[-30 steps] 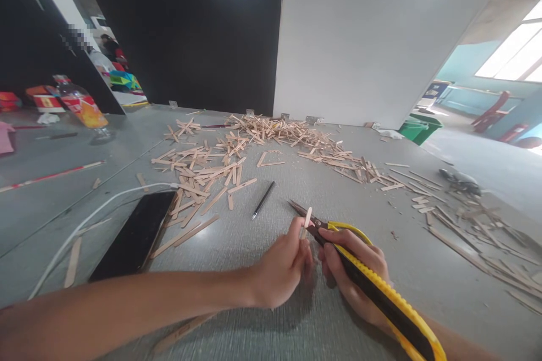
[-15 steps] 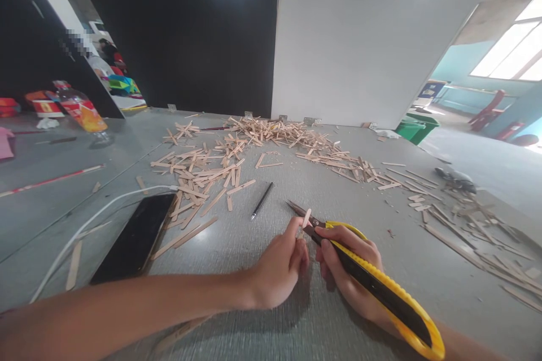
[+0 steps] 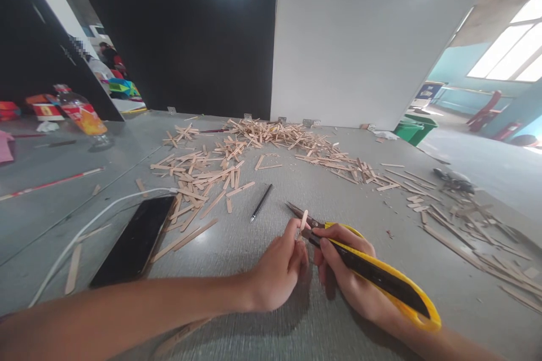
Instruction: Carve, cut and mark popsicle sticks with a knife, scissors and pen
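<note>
Between the fingertips of my left hand (image 3: 277, 271) is a small piece of wooden craft stick (image 3: 304, 220), its rounded end pointing up. My right hand (image 3: 347, 265) is wrapped round a yellow and black utility knife (image 3: 383, 279). The knife's front end meets the stick beside my left fingers; the cutting edge is too small to make out. Just behind my hands lies a pair of scissors (image 3: 296, 209) with dark blades and a yellow handle, partly hidden by my right hand.
Many loose craft sticks (image 3: 203, 172) spread across the grey table, with cut strips (image 3: 449, 237) on the right. A black pen (image 3: 261, 203) and a cabled phone (image 3: 134, 241) lie left of centre. A bottle (image 3: 82, 113) stands far left. Black and white panels (image 3: 372, 51) rise behind.
The knife's rear end has swung slightly up and left with my right hand. The stick leans a little less to the right. My left hand has hardly moved.
</note>
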Available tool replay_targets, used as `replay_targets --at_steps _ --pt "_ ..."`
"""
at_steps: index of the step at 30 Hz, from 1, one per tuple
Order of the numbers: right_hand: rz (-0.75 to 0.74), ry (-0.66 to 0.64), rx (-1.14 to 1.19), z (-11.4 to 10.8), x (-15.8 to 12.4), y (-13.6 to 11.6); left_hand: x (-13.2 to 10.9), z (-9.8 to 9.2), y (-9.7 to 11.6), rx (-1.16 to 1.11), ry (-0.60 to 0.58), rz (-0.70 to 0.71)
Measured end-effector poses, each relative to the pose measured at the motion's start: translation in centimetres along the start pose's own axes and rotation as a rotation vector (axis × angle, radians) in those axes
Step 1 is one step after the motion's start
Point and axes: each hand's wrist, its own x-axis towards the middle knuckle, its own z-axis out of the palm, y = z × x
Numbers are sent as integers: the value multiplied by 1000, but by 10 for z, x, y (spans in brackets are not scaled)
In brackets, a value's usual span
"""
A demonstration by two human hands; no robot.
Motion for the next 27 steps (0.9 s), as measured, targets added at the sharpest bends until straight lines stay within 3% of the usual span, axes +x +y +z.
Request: replay_targets --at_steps 6,11,19,27 --pt "-139 1 -77 -1 0 -1 1 -1 -3 -134 -26 7" --pt "-222 -77 -158 -5 2 0 1 -3 -3 -221 -48 -56" --pt "-193 -81 -131 -10 2 9 3 -2 -4 -362 -54 -89" --pt "-202 -137 -179 -13 8 3 5 -3 0 -414 -55 -117"
